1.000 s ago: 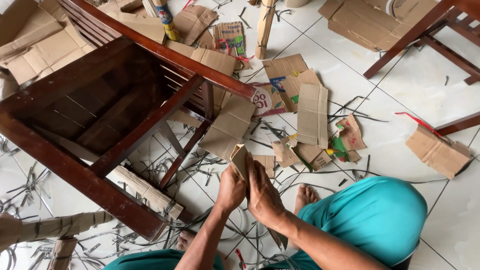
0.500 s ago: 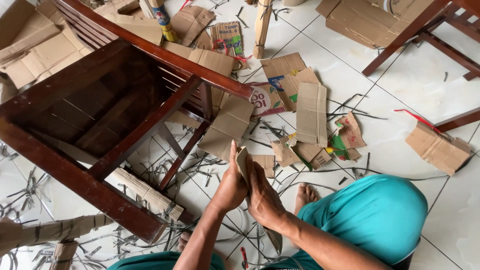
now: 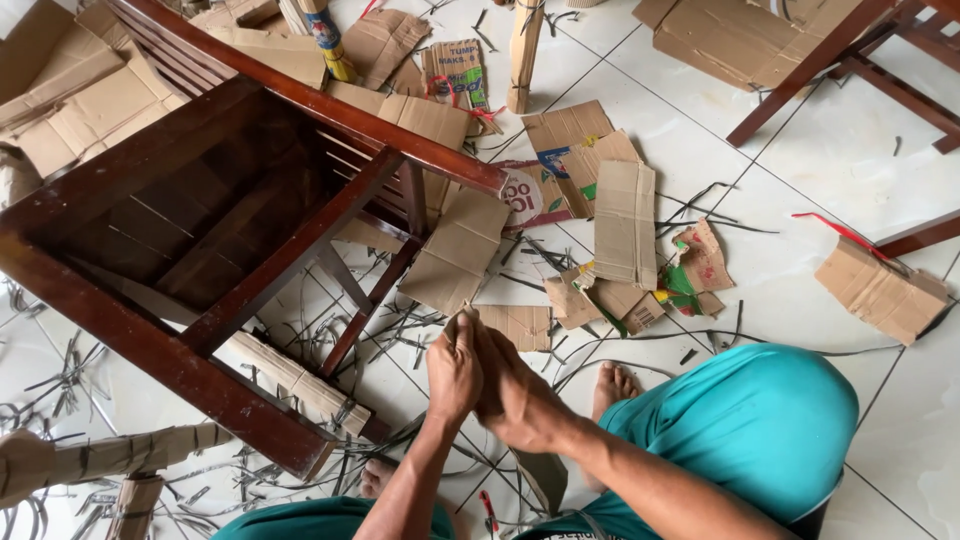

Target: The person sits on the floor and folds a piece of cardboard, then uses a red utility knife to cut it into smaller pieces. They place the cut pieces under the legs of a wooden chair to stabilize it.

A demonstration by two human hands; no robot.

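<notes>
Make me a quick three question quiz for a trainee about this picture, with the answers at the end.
1. True or false: the left hand and right hand are pressed together around a flat brown cardboard piece.
2. What lies on its side left of the hands? A) dark red-brown wooden chair B) a metal ladder C) a plastic bucket
3. What covers the white tiled floor around the hands?

Key
1. True.
2. A.
3. Brown corrugated cardboard scraps and thin dark strips.
</notes>
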